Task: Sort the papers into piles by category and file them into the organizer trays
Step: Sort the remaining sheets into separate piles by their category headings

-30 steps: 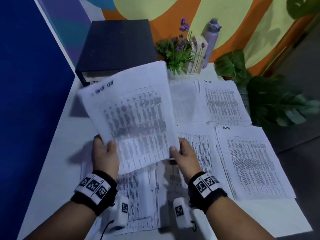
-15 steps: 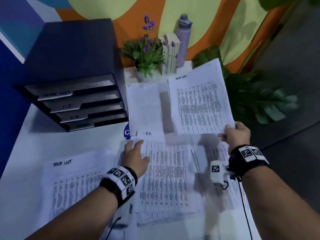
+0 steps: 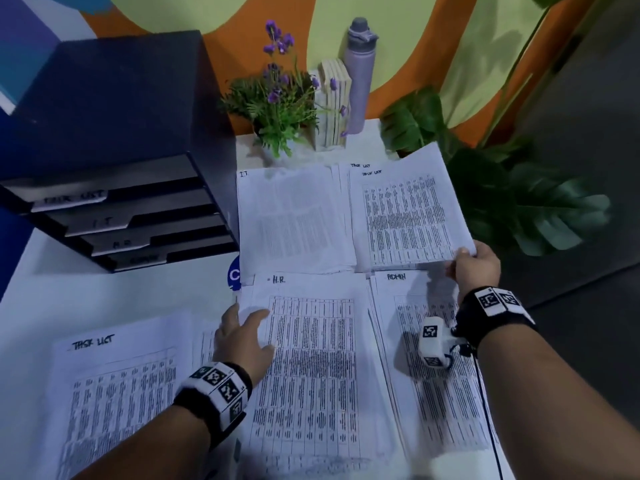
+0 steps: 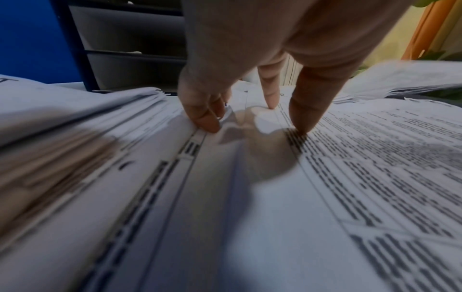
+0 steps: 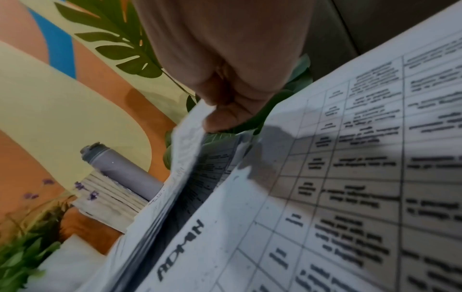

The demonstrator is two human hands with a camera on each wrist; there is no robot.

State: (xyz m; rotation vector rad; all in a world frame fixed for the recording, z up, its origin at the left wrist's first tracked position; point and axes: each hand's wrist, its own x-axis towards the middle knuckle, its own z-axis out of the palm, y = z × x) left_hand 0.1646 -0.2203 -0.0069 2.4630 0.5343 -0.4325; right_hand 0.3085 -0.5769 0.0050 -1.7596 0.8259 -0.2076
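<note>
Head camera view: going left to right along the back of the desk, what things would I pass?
Black organizer trays → potted purple flowers → cream book-like block → lilac water bottle → big-leafed green plant off the desk's right edge.

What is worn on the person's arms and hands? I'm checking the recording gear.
Both forearms are bare, with no sleeves or gloves. Each wrist carries a black band with white square-code marker tiles, left and right. A white box-shaped camera with the same codes hangs under the right wrist, trailing a thin black cable.
</note>
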